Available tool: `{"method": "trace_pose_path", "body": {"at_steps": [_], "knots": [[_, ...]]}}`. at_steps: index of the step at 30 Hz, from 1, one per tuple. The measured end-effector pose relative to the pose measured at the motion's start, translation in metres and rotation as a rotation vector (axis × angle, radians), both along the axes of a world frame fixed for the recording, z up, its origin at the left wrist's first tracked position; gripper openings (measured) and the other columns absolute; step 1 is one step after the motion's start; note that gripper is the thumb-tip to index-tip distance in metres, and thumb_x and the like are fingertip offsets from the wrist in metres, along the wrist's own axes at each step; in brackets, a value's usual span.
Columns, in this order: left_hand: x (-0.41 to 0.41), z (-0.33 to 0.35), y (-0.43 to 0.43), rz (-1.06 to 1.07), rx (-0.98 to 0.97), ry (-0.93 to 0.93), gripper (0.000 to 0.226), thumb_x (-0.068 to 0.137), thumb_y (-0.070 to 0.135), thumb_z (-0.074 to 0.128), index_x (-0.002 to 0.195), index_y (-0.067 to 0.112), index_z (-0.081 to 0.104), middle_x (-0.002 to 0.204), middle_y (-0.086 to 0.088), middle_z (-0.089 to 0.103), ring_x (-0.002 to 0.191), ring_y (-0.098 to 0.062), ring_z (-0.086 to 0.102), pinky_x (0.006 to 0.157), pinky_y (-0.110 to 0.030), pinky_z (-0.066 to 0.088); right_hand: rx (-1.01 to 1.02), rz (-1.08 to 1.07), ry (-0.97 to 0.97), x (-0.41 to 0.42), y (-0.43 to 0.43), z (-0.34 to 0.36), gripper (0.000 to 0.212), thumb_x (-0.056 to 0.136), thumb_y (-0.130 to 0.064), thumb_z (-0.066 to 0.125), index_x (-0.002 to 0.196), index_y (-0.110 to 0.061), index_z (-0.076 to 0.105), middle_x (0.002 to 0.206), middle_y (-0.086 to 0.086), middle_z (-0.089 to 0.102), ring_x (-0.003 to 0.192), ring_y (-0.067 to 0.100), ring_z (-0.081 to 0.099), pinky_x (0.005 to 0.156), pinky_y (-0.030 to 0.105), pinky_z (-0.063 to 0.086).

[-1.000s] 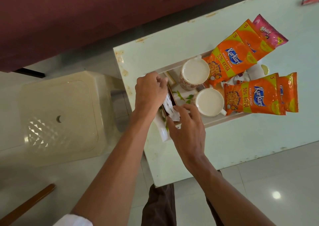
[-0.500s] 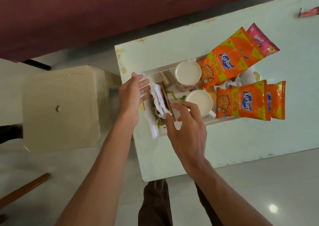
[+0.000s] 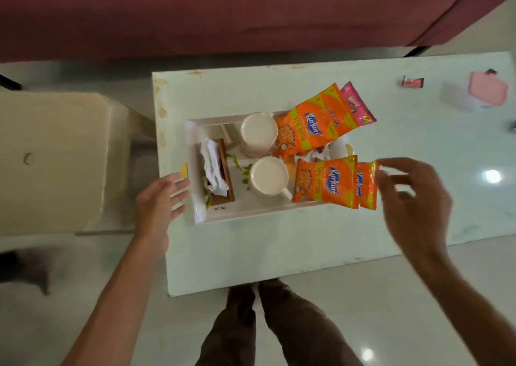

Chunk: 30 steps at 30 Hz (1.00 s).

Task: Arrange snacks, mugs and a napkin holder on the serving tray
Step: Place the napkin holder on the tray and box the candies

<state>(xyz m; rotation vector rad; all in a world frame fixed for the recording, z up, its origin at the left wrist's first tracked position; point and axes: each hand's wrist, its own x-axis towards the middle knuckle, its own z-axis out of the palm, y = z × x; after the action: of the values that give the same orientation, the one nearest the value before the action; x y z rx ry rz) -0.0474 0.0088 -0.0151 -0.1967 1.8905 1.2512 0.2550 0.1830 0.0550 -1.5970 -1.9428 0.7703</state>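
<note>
A white serving tray lies on the pale table. At the tray's left end stands a wooden napkin holder with white napkins in it. Two cream mugs sit mid-tray, one at the back and one at the front. Orange snack packets lie over the right end, one at the back, one at the front, with a pink packet behind. My left hand is open beside the tray's left edge. My right hand, blurred, hovers open by the front packets' right end.
A cream plastic stool stands left of the table. A maroon sofa runs along the far side. A small red wrapper and a pink-lidded box lie on the table's far right. My legs are at the table's near edge.
Both hands have let go of the napkin holder, which now stands in the tray. The left hand moved out to the tray's left edge; the right hand swung over to the right-hand packets.
</note>
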Motion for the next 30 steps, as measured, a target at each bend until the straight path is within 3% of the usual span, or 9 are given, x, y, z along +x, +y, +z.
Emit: {"method": "trace_pose_path", "body": {"at_steps": [3,5,9,12,16,19,23,26,30], "knots": [[-0.009,-0.02,-0.005,0.096,-0.019,0.072,0.024,0.103,0.015,0.05,0.122,0.014,0.065,0.12,-0.006,0.07,0.105,-0.023,0.067,0.087,-0.034,0.054,-0.125,-0.132,0.028,0.02,0.067,-0.004,0.015,0.091,-0.027,0.065,0.104,-0.028,0.071,0.092,-0.009,0.072,0.075,0.011,0.069,0.069,0.03,0.055],[-0.012,-0.033,-0.004,0.128,-0.044,0.111,0.026,0.102,0.018,0.052,0.126,0.012,0.063,0.12,-0.005,0.068,0.103,-0.021,0.065,0.081,-0.03,0.055,-0.302,-0.15,0.082,0.025,0.109,-0.016,0.013,0.09,-0.022,0.065,0.1,-0.024,0.072,0.089,-0.008,0.072,0.079,0.013,0.069,0.076,0.034,0.054],[-0.02,-0.055,0.006,0.125,-0.073,0.156,0.03,0.102,0.02,0.054,0.13,0.012,0.062,0.12,-0.003,0.066,0.103,-0.019,0.064,0.078,-0.026,0.055,-0.645,-0.011,-0.008,0.014,0.159,-0.058,0.018,0.092,0.0,0.062,0.11,0.003,0.067,0.106,0.019,0.069,0.09,0.025,0.066,0.101,0.041,0.051],[-0.026,-0.064,0.016,0.085,-0.082,0.142,0.028,0.103,0.021,0.055,0.129,0.015,0.063,0.119,-0.003,0.068,0.102,-0.018,0.069,0.08,-0.027,0.056,-0.785,0.159,-0.159,0.001,0.172,-0.078,0.028,0.092,0.01,0.057,0.119,0.014,0.06,0.118,0.03,0.062,0.084,0.024,0.068,0.093,0.037,0.054],[-0.026,-0.07,0.031,0.022,-0.096,0.123,0.026,0.102,0.023,0.054,0.125,0.021,0.066,0.116,-0.002,0.069,0.097,-0.017,0.068,0.085,-0.03,0.054,-0.922,0.173,-0.234,-0.007,0.187,-0.093,0.031,0.093,0.009,0.055,0.124,0.013,0.057,0.126,0.032,0.06,0.114,0.042,0.062,0.107,0.047,0.045],[-0.025,-0.075,0.038,0.023,-0.124,0.107,0.025,0.102,0.025,0.056,0.124,0.024,0.067,0.114,-0.003,0.068,0.101,-0.02,0.064,0.095,-0.037,0.054,-1.033,0.173,-0.205,-0.007,0.192,-0.101,0.034,0.094,0.004,0.057,0.128,0.004,0.056,0.127,0.027,0.06,0.122,0.04,0.058,0.11,0.048,0.042],[-0.028,-0.08,0.039,0.041,-0.128,0.054,0.027,0.102,0.02,0.058,0.129,0.02,0.064,0.106,0.0,0.067,0.093,-0.016,0.063,0.096,-0.037,0.054,-1.132,0.211,-0.096,-0.007,0.19,-0.114,0.04,0.095,0.001,0.059,0.134,0.0,0.053,0.126,0.022,0.061,0.125,0.038,0.057,0.095,0.042,0.052],[-0.032,-0.083,0.038,0.049,-0.103,0.012,0.03,0.101,0.017,0.06,0.131,0.018,0.062,0.098,0.002,0.068,0.083,-0.01,0.064,0.077,-0.029,0.055,-1.158,0.211,-0.058,-0.009,0.187,-0.118,0.04,0.094,-0.001,0.061,0.133,-0.005,0.054,0.133,0.021,0.06,0.117,0.032,0.062,0.077,0.031,0.055],[-0.036,-0.085,0.035,0.055,-0.081,-0.025,0.024,0.1,0.015,0.061,0.123,0.022,0.064,0.098,0.003,0.069,0.082,-0.011,0.065,0.072,-0.03,0.054,-1.148,0.208,-0.02,-0.013,0.188,-0.119,0.041,0.094,-0.002,0.062,0.133,-0.011,0.054,0.134,0.015,0.059,0.114,0.029,0.063,0.073,0.03,0.055]]}}
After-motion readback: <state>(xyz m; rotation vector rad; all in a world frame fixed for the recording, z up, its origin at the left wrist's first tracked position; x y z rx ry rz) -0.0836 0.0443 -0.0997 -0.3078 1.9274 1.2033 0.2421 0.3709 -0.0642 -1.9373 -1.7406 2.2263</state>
